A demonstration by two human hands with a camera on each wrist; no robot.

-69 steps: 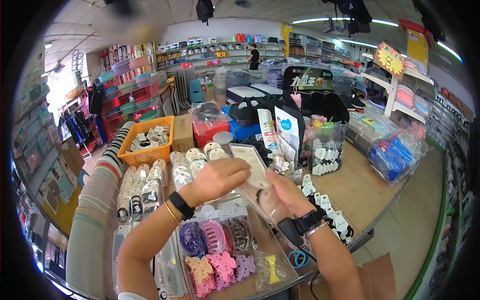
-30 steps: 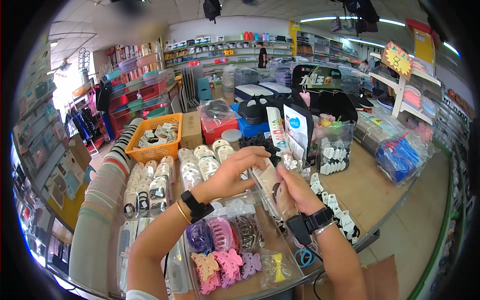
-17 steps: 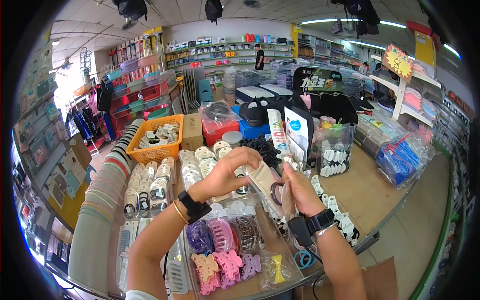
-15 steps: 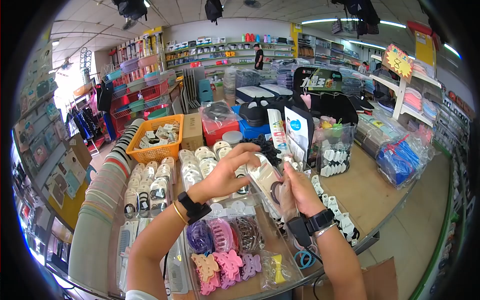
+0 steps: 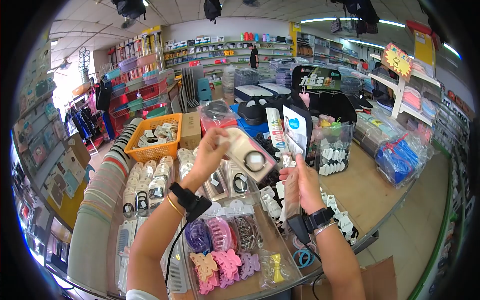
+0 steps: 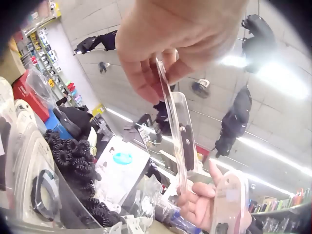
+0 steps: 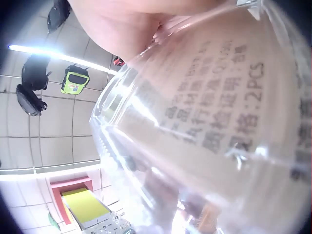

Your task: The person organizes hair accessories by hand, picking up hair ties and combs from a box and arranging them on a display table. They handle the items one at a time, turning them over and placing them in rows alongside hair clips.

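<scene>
On the table, an orange basket has a brown box just to its right, black shoes farther right, headbands along its left, and plastic hair claws well nearer the front edge.

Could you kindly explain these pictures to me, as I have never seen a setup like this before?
There is no machine here: a person works with two bare hands. The widest picture comes from a camera worn on the head, looking forward and down. The other two come from cameras on the wrists, each giving a close view of its hand's work.

On the counter lie hair claws, a yellow bow, rows of carded hair ties and an orange basket of small packets.

The left hand holds at least one clear pack with a dark hair tie inside. The right hand holds another pack; its printed card fills much of the right wrist view.
</scene>
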